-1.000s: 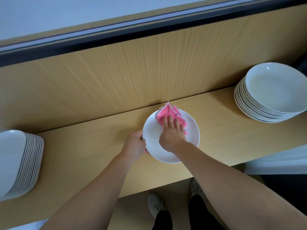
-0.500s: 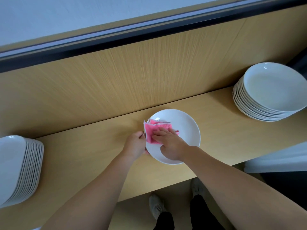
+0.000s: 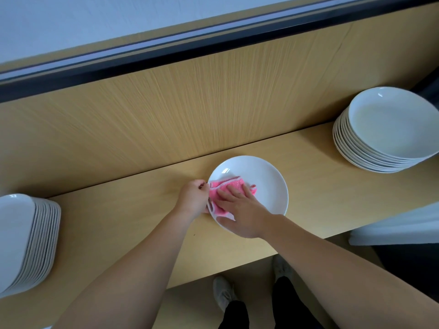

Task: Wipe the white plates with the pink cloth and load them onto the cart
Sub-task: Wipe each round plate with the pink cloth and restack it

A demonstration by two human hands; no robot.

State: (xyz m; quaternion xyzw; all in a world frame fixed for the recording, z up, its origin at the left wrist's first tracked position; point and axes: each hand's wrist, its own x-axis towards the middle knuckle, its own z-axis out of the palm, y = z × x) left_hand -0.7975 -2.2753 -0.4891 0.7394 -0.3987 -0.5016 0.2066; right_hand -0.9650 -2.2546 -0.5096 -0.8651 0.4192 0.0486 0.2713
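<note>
A single white plate [image 3: 263,179] lies on the wooden counter [image 3: 118,217] in the middle of the view. My left hand [image 3: 193,195] grips the plate's left rim. My right hand [image 3: 240,210] presses the pink cloth [image 3: 217,192] flat against the plate's left and near part, fingers stretched out over it. The cloth is folded and partly hidden under my fingers.
A tall stack of white plates [image 3: 389,129] stands at the right end of the counter. Another stack of white plates [image 3: 26,241] sits at the left edge. A wood-panelled wall [image 3: 190,103] rises right behind the counter. My shoes [image 3: 222,293] show below the counter's front edge.
My right hand has swept the pink cloth from the plate's far side to its left and near side. The left hand has kept its hold on the rim.
</note>
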